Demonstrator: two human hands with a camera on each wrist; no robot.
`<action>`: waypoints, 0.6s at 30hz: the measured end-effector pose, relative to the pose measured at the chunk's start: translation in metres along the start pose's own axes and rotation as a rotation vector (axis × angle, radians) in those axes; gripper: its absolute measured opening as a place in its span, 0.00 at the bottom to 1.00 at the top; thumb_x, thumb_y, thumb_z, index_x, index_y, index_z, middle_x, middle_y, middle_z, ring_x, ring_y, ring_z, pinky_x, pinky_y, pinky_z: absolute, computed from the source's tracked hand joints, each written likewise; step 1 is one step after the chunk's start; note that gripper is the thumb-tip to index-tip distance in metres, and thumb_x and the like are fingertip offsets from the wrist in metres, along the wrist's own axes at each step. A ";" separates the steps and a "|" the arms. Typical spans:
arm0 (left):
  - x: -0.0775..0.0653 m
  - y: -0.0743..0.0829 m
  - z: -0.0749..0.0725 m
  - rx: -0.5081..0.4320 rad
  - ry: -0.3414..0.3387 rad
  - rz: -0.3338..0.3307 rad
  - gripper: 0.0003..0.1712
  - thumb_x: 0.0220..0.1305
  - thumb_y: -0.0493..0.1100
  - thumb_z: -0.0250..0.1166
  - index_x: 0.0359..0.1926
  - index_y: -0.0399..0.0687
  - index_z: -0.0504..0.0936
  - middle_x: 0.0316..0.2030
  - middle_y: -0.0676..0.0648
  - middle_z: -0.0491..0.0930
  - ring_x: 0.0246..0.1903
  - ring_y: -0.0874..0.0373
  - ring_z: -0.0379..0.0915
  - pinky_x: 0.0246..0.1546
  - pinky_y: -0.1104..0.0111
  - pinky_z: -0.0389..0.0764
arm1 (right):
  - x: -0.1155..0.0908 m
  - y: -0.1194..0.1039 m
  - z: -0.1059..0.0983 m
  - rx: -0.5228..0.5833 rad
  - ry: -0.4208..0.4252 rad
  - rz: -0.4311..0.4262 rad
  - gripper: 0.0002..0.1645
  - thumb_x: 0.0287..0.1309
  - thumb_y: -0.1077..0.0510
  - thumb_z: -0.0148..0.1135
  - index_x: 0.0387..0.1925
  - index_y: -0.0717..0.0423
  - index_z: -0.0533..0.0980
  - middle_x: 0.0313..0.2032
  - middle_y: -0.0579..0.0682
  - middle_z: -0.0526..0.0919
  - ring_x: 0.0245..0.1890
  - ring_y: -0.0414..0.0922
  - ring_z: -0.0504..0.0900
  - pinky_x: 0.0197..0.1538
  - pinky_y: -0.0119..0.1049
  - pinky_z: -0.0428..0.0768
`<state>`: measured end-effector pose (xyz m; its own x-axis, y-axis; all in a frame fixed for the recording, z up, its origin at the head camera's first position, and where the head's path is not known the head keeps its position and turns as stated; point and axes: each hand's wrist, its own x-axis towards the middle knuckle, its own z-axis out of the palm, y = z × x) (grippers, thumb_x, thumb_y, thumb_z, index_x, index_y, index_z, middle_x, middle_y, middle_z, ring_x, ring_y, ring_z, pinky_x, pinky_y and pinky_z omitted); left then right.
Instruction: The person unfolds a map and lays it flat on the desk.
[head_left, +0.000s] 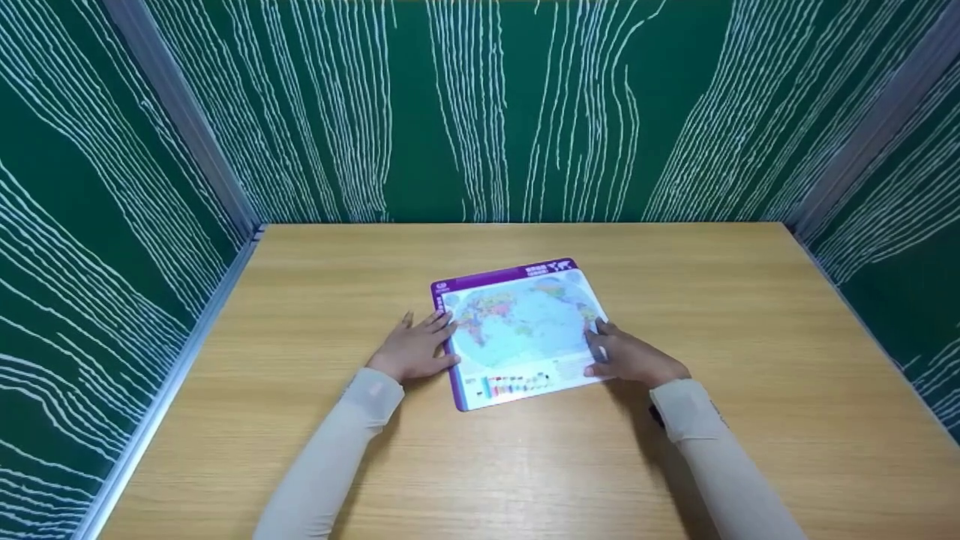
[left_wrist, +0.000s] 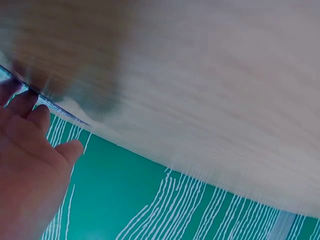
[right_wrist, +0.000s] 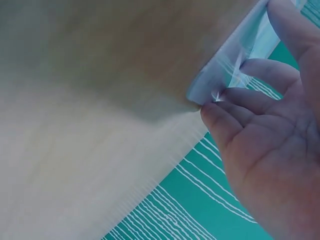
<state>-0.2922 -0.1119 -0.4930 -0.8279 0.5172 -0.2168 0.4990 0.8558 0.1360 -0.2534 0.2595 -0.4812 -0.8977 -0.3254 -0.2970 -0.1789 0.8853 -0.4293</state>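
A flat world map sheet (head_left: 525, 322) with a purple border lies slightly turned on the wooden table. My left hand (head_left: 418, 349) has its fingers spread at the left edge of the map, with fingertips and thumb tip over the border. The left wrist view shows the left fingers (left_wrist: 30, 107) against the thin dark edge. On the opposite side, my right hand (head_left: 634, 356) touches the right edge, thumb and fingertips over the printed face. Close up, the right fingers (right_wrist: 245, 97) lie loosely bent along the glossy edge, near a rounded corner (right_wrist: 200, 90).
The wooden table (head_left: 300, 285) extends around the map on all sides. Green panels (head_left: 412, 112) with white wavy lines stand behind it and at both sides, joined by grey metal posts (head_left: 187, 112). A rail (head_left: 172, 367) runs along the left table edge.
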 end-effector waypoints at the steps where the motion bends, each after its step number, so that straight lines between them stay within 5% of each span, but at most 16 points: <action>1: -0.001 0.000 0.000 -0.010 -0.004 -0.001 0.42 0.67 0.69 0.44 0.75 0.57 0.52 0.76 0.53 0.46 0.76 0.56 0.39 0.75 0.48 0.36 | 0.001 0.000 -0.001 0.005 -0.002 0.004 0.48 0.58 0.45 0.64 0.74 0.50 0.52 0.75 0.63 0.45 0.72 0.66 0.48 0.68 0.61 0.58; 18: -0.015 0.016 0.005 -0.036 -0.008 -0.038 0.43 0.68 0.68 0.45 0.75 0.50 0.51 0.76 0.49 0.46 0.76 0.54 0.40 0.75 0.50 0.40 | 0.010 -0.002 -0.012 -0.014 -0.036 0.054 0.49 0.55 0.47 0.68 0.73 0.45 0.54 0.75 0.58 0.48 0.72 0.64 0.50 0.68 0.64 0.60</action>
<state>-0.2704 -0.1063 -0.4919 -0.8438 0.4845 -0.2306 0.4578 0.8742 0.1618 -0.2673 0.2585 -0.4728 -0.8914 -0.2885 -0.3496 -0.1366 0.9064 -0.3997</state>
